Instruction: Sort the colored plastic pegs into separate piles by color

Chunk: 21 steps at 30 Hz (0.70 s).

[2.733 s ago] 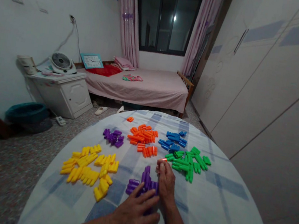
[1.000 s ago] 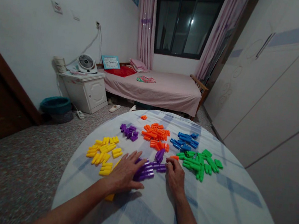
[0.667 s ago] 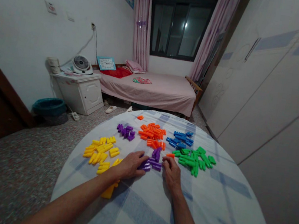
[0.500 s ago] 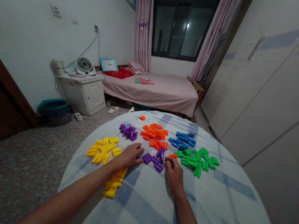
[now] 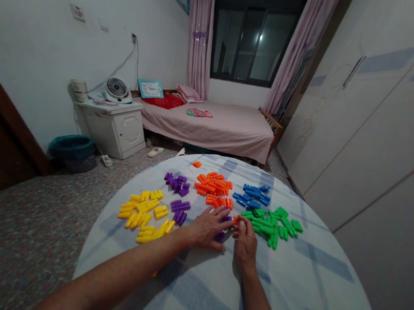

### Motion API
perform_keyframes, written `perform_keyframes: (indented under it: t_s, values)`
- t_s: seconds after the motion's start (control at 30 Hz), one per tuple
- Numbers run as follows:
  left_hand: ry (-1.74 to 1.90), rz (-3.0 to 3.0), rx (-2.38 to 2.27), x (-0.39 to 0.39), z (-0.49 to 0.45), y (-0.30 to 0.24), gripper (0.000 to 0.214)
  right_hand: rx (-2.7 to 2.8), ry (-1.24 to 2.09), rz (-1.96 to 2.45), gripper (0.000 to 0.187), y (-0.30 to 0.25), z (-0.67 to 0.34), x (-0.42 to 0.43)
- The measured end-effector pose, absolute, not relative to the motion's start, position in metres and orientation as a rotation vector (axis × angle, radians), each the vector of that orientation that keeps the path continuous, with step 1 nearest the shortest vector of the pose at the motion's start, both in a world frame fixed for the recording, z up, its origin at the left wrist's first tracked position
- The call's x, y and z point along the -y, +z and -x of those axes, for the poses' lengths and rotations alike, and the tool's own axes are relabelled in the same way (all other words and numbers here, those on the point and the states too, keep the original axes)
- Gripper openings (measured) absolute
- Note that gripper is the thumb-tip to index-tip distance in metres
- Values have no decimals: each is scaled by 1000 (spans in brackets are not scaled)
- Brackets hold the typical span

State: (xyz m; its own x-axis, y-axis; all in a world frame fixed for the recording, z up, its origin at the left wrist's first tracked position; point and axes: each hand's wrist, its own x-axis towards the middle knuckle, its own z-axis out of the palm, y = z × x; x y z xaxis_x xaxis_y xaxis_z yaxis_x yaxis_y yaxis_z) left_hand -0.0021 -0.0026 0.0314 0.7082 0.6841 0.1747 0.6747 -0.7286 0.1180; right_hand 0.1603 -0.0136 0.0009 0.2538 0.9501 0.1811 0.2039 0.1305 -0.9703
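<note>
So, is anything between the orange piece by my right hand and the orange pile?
Yes: your left hand lies in the way, its fingers nearly reaching the orange piece beside your right hand. Purple pieces also sit before the orange pile.

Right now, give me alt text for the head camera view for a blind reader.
Two hands work on a round cloth-covered table: left hand over purple pegs, right hand beside an orange peg. Piles of yellow pegs, orange pegs, blue pegs and green pegs surround them.
</note>
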Motion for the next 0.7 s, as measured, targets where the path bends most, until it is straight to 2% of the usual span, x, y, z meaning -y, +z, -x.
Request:
perform_keyframes:
  t_s: [0.13, 0.27, 0.33, 0.7]
  values:
    - [291, -2849, -1196, -2, -8, 32, 73, 1157, 811, 1344, 47, -1, -162, 13]
    - [268, -2897, -1195, -2, -6, 38, 37, 1152, 836, 1322, 44, -4, -161, 11]
    - [245, -2925, -1213, -2, -1, 39, 26, 1151, 853, 1314, 42, -4, -161, 11]
    - [111, -2924, -1407, -17, 52, 40, 25, 1185, 828, 1304, 40, -10, -161, 7]
